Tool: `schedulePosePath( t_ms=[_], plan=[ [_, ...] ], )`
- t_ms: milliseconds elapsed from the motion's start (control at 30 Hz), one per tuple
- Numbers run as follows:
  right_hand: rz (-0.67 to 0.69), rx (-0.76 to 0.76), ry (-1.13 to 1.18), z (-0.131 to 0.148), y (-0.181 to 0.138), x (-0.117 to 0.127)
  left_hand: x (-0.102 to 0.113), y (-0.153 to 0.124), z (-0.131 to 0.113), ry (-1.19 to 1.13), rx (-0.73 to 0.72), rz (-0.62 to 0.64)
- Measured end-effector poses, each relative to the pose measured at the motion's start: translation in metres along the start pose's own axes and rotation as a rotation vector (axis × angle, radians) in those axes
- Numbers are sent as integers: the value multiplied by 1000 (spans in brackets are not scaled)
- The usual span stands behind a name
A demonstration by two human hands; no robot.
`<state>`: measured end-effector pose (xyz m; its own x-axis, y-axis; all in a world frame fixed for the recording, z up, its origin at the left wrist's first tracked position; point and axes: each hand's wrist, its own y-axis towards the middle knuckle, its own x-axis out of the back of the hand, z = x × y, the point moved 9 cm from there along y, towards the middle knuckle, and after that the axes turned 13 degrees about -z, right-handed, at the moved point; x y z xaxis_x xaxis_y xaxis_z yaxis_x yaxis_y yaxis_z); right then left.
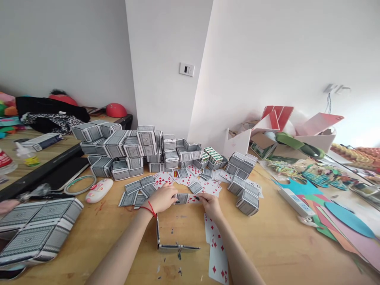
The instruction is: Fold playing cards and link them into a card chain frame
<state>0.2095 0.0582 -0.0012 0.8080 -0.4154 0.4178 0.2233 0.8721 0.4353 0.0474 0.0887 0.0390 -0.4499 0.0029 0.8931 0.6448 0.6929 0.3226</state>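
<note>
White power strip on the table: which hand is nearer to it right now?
Right. The right hand sits left of the power strip, bare wood between them. The left hand lies farther left, across the cards both hands pinch.

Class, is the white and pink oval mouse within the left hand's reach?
Probably yes: only flat grey-backed cards lie between the left hand and the mouse, though it holds a card.
</note>
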Motion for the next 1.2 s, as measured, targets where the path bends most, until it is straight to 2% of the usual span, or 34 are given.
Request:
schedulePosePath(
  t_ms=[167, 533, 933, 1200],
  plan=[
    [1, 86, -139, 13, -2, 0, 0, 0, -3, 33, 6, 7],
    [13, -4, -51, 10, -6, -11, 0, 0, -6, 88, -5, 2],
    [22, -3, -37, 22, -9, -20, -5, -1, -6, 135, -26, -44],
    [-15, -48, -31, 13, -8, -20, -6, -1, -7, 146, -23, -36]
  ],
)
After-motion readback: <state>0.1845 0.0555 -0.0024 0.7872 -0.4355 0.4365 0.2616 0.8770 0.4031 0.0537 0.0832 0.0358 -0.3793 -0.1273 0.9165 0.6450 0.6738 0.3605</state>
